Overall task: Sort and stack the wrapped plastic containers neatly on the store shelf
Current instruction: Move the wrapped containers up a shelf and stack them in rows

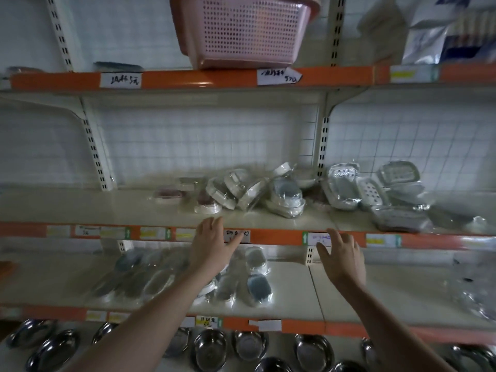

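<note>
Risk — toppling: wrapped containers [255, 191] lie jumbled on the middle shelf [107, 208], 12 o'clock of both hands. Left hand [212, 245] and right hand [341, 256] spread, empty, at the shelf edge — slick wrap could slide off.

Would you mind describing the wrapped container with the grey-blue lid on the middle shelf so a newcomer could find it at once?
Start at the pink basket on the top shelf and drop to the shelf below. In the jumbled pile of wrapped containers there, it is the oval container at the pile's front right, just left of the upright post. Its neighbours are white or clear; it alone shows a grey-blue oval lid facing you.
</note>
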Action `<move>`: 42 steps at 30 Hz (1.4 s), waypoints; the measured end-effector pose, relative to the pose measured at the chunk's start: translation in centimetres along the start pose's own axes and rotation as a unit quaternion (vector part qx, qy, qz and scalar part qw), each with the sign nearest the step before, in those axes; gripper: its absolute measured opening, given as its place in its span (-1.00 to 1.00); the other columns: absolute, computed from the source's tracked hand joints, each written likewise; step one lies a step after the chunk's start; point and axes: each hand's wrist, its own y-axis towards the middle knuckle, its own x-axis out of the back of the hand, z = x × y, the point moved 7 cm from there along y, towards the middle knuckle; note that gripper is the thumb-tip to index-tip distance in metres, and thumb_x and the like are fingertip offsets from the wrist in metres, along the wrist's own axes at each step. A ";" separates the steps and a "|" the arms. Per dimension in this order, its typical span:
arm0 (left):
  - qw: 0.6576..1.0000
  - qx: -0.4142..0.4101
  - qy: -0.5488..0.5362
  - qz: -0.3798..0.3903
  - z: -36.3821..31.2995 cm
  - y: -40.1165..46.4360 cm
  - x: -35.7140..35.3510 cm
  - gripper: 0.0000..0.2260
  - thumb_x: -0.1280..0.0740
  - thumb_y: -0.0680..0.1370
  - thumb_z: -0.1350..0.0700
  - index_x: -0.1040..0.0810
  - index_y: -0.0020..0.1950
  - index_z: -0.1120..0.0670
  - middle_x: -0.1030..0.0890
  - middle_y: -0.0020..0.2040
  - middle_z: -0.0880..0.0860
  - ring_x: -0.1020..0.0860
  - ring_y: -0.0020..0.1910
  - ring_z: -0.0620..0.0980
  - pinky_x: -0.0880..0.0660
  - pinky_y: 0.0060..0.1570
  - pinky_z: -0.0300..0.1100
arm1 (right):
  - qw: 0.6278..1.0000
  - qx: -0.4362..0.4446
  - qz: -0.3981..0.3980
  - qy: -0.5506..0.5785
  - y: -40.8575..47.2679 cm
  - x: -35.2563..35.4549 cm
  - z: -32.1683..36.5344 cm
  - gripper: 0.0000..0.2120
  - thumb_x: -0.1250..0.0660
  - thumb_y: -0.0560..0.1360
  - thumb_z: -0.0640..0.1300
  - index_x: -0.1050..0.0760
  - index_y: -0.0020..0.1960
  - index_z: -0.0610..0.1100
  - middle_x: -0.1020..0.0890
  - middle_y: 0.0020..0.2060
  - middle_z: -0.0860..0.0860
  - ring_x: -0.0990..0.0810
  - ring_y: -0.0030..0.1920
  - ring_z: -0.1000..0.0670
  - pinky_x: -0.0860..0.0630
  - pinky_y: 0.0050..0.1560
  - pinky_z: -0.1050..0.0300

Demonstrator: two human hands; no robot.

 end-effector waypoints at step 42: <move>0.988 0.100 0.017 0.119 -12.7 20.1 -15.0 -0.29 -0.06 0.53 -0.35 -0.04 0.56 0.02 -0.13 0.52 0.19 -0.12 0.49 0.18 -0.15 0.42 -0.01 | 0.996 0.002 0.064 -0.054 23.6 -5.7 -7.8 -0.56 -0.06 0.57 0.19 -0.27 0.39 0.06 -0.36 0.33 -0.15 -0.31 0.31 -0.17 -0.27 0.27 -0.03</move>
